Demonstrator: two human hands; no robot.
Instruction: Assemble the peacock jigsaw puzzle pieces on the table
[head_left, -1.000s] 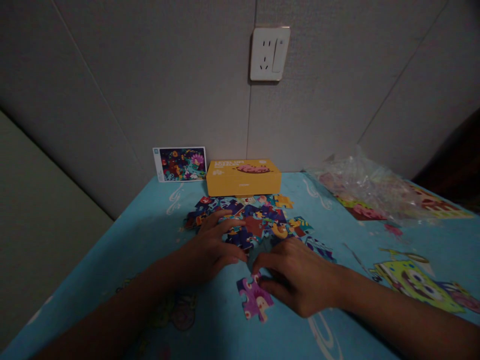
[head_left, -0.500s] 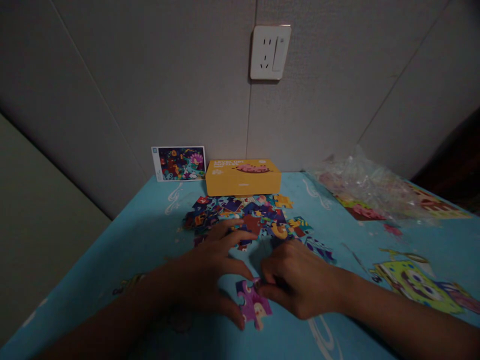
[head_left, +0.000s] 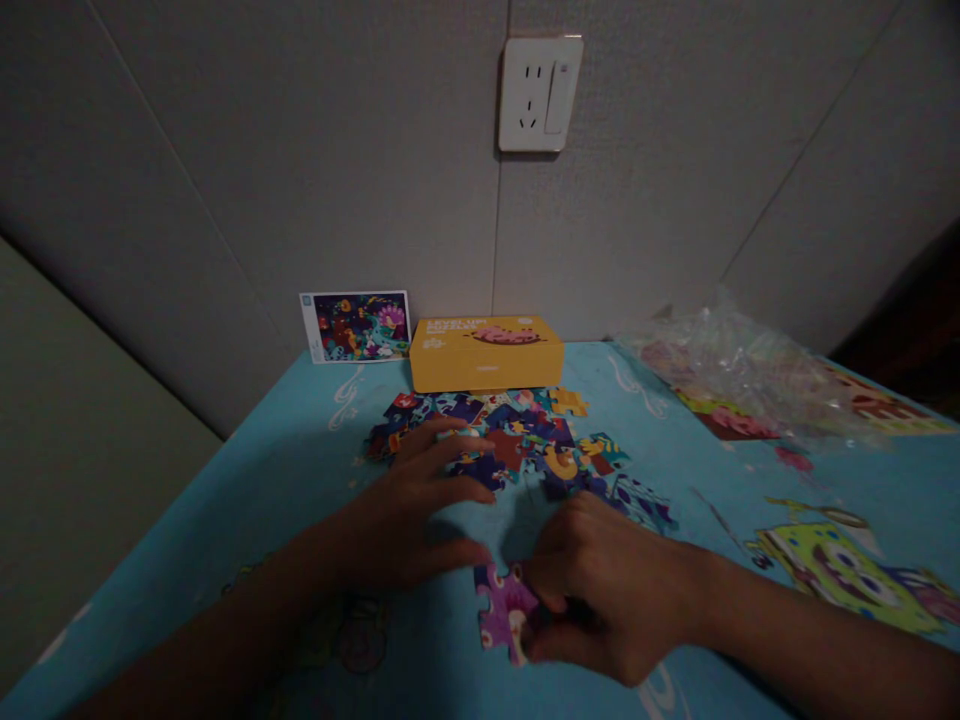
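A purple joined puzzle piece [head_left: 501,613] lies on the blue cartoon tablecloth [head_left: 300,470] near the front. My right hand [head_left: 611,585] pinches its right edge with curled fingers. My left hand [head_left: 420,505] rests flat just left of it, fingers spread, fingertips reaching into the pile of loose puzzle pieces [head_left: 525,445] and its thumb close to the purple piece's top. The pile spreads out behind both hands.
A yellow puzzle box [head_left: 486,353] stands at the back against the wall, with a picture card [head_left: 355,326] leaning beside it on the left. A crumpled clear plastic bag [head_left: 739,375] lies at the back right. A wall socket [head_left: 538,93] sits above.
My right hand has slid nearer along the purple piece's right edge and closed more on it. My left hand has drawn back from the piece's lower edge toward the pile.
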